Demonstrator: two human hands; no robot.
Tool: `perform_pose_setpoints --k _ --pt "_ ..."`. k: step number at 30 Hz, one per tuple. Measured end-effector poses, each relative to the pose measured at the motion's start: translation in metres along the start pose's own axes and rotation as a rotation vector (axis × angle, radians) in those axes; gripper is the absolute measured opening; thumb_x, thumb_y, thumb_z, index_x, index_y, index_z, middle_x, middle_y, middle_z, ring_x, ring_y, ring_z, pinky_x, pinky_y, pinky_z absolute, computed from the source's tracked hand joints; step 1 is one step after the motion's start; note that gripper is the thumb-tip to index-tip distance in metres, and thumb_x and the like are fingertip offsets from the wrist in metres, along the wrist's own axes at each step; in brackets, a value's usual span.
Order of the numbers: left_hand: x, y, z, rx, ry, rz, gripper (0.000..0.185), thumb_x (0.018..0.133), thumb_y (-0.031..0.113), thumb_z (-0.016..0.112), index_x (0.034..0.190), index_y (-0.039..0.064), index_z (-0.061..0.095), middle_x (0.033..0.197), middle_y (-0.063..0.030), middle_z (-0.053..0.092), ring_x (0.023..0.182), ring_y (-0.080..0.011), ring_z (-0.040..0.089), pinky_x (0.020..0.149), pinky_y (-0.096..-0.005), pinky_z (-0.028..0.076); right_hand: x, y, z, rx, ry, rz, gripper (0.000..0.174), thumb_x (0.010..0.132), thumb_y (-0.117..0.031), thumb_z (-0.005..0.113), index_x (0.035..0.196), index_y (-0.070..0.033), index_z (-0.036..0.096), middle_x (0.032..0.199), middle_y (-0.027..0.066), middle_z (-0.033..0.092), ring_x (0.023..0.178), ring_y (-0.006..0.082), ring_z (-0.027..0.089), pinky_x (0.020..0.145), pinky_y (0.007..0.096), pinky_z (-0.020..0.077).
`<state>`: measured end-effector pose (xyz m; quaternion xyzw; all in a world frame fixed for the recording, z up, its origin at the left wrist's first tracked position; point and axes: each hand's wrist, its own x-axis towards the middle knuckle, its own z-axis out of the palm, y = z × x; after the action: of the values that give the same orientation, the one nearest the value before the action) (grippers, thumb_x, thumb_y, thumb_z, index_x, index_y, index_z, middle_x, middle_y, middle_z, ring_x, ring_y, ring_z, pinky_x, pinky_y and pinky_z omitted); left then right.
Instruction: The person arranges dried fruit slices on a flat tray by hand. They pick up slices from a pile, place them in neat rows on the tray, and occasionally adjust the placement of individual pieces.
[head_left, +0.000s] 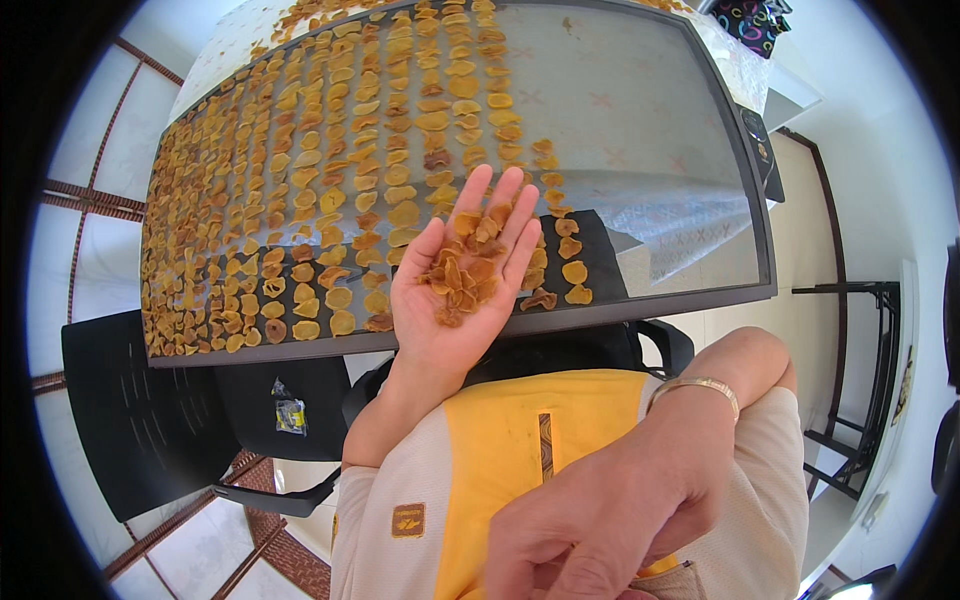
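My left hand (454, 285) is held palm up with a loose heap of dried orange-brown slices (459, 281) lying on the palm, its fingers extended. Beneath and beyond it is a dark-framed mesh screen (645, 112), see-through in places. Rows of similar dried slices (345, 135) cover its left and middle part. The rightmost row (570, 247) is shorter and runs down to the near frame edge. My right hand (607, 502), with a bracelet (697, 384) at the wrist, is close below the camera, in front of my chest. Its fingers are curled and their tips are hidden.
More slices (322, 13) lie beyond the screen's far edge on a white-covered table (225, 52). A black chair (142, 412) at left bears a small plastic packet (290, 415). A black-framed stand (862, 435) is at right. A black patterned bag (750, 26) sits at far right.
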<state>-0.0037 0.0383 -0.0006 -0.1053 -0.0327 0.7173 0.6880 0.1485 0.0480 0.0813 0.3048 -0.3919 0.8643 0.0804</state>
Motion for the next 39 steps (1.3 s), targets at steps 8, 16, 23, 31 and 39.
perform_pose_setpoints --k 8,16,23,31,39 --pt "-0.003 -0.001 0.001 0.217 -0.031 0.01 0.053 0.104 0.024 0.037 0.154 0.006 0.038 0.159 -0.015 0.037 0.15 -0.0297 0.028 0.124 -0.0424 0.022 -0.015 -0.04 -0.054 -1.414 0.229 0.232 0.02 0.086 -0.001 0.07 0.105 -0.008 0.071 0.1 0.0075 0.064 0.092 0.0278 0.061 0.079 0.0375 0.0502" --pt "-0.002 -0.001 -0.006 0.209 -0.051 0.007 0.056 0.103 0.027 0.035 0.155 0.006 0.035 0.161 -0.014 0.034 0.149 -0.0295 0.03 0.122 -0.0437 0.023 -0.03 -0.017 -0.093 -1.746 0.587 0.267 0.018 0.077 -0.007 0.075 0.091 -0.007 0.065 0.091 0.0097 0.062 0.085 0.0314 0.062 0.072 0.04 0.0523" --pt "0.0 0.0 -0.006 0.184 -0.04 -0.012 0.053 0.104 0.024 0.036 0.153 0.007 0.039 0.159 -0.0132 0.039 0.148 -0.028 0.032 0.122 -0.0414 0.025 -0.03 -0.015 -0.096 -1.678 0.662 0.279 0.014 0.079 -0.002 0.075 0.087 -0.005 0.065 0.082 0.0063 0.06 0.075 0.0206 0.06 0.064 0.0317 0.0477" --pt "-0.002 0.005 -0.007 0.067 -0.034 -0.03 0.052 0.103 0.021 0.038 0.152 0.004 0.04 0.158 -0.0147 0.039 0.149 -0.0294 0.031 0.123 -0.0429 0.025 -0.023 -0.035 -0.086 -1.423 0.958 0.364 0.01 0.083 -0.008 0.075 0.086 -0.003 0.067 0.075 0.0001 0.061 0.062 0.0069 0.055 0.057 0.0241 0.0441" --pt "-0.007 0.007 -0.005 -0.018 0.006 0.033 0.053 0.102 0.016 0.04 0.153 0.002 0.037 0.16 -0.017 0.035 0.151 -0.031 0.026 0.125 -0.0446 0.021 -0.041 -0.089 -0.178 -1.631 1.078 0.384 0.019 0.086 -0.019 0.073 0.086 0.0 0.072 0.071 0.0027 0.067 0.065 0.0077 0.058 0.062 0.0252 0.048"
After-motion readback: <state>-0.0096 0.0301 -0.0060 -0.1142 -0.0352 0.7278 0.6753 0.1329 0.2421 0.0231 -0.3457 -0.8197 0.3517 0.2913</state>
